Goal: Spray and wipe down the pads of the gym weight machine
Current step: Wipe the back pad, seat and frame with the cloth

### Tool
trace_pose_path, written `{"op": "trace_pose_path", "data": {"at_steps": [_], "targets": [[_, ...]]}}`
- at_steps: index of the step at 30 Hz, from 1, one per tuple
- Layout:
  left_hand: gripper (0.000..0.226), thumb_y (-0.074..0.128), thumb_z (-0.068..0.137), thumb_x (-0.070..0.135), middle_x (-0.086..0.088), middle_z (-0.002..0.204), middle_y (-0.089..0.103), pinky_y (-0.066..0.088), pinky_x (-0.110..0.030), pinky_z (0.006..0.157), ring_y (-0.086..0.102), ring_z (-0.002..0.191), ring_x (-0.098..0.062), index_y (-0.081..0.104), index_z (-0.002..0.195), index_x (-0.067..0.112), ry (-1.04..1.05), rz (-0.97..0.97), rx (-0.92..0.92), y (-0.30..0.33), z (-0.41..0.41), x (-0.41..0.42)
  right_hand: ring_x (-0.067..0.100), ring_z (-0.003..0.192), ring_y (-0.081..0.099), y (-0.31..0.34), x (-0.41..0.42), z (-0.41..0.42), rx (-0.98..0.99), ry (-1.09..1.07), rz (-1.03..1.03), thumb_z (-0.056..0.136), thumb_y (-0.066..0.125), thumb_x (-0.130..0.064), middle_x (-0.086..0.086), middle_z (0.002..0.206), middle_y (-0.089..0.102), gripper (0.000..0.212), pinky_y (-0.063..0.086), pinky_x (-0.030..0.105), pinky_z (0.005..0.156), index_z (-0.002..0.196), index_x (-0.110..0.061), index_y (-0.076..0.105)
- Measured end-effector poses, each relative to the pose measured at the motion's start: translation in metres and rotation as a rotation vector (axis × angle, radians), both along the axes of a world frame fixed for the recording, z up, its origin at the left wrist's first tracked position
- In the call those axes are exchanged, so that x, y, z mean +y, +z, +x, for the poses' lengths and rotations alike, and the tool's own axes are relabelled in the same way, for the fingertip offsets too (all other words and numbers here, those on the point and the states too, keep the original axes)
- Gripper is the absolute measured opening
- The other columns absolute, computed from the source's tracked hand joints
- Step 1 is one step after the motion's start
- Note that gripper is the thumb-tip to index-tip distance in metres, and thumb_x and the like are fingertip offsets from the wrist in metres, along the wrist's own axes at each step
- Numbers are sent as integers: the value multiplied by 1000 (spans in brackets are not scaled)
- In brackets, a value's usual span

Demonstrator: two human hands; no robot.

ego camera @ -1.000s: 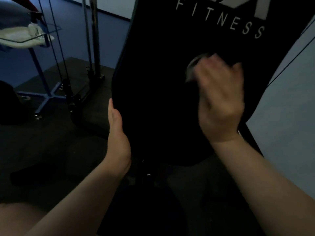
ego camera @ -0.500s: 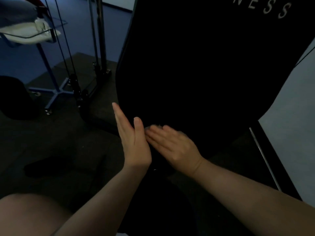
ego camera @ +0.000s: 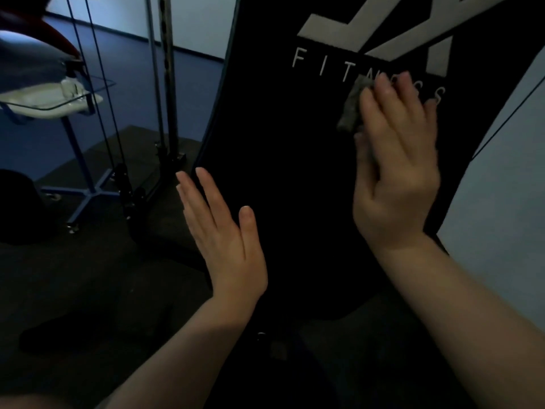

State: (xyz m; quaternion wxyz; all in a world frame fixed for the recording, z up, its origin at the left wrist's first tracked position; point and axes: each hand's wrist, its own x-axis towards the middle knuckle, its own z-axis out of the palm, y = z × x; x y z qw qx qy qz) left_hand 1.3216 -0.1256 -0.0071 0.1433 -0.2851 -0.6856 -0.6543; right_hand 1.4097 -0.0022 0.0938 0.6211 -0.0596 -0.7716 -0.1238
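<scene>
Our right hand (ego camera: 396,169) lies flat, fingers straight and spread, pressing a grey cloth (ego camera: 351,106) against the black back pad (ego camera: 295,187), over the white FITNESS lettering (ego camera: 321,66). Our left hand (ego camera: 222,231) is flat too, fingers straight and together, at the pad's left edge; contact we cannot tell. Left of the pad: machine cables (ego camera: 97,84) and upright rods (ego camera: 165,84). Beyond them, a blue stand (ego camera: 85,172) carrying a glass shelf (ego camera: 53,98). Dim room, dark floor mat (ego camera: 73,276).

L hand (ego camera: 224,240) bare, no glove | R hand (ego camera: 395,178) bare | forearms unsleeved | no watch/rings seen
</scene>
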Motion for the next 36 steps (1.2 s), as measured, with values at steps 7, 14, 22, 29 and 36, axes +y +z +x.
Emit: {"op": "trace_pose_path", "data": {"at_steps": [7,14,22,29,36], "targets": [[63,31,100,27,-16,158,-8,-3,-39,120,-9,147,-20,-2,150,9,92,-76,101,-12,-9,2,27,134,46,-75,-19,-4,-265,12,113,92,61,3,12,140,49,40,34,41,115,131,-2,56],[61,27,101,30,-6,160,-13,-5,-16,115,-9,147,-11,-4,151,14,-79,-82,69,-22,-3,-21,20,135,46,-131,-32,9,-624,77,284,93,62,-9,9,142,52,41,37,35,113,134,-5,57],[60,26,100,37,18,158,-15,1,-19,113,-10,144,1,-5,151,32,-206,-75,-14,-15,4,-38,19,141,36,-91,4,38,-383,-25,315,89,70,-31,3,146,46,47,17,40,120,134,-22,57],[61,25,99,40,17,158,-16,-2,-24,115,-15,143,0,-5,151,29,-149,-100,-34,-7,17,-32,22,82,51,-63,14,32,-269,101,369,89,67,-28,0,107,50,34,42,36,66,121,-20,61],[60,28,101,31,8,158,-12,-5,-37,120,-14,146,-9,-2,152,21,-100,-254,129,3,31,-17,22,108,52,-19,3,4,85,32,31,85,71,-25,5,117,64,36,41,39,92,117,-14,59]]}}
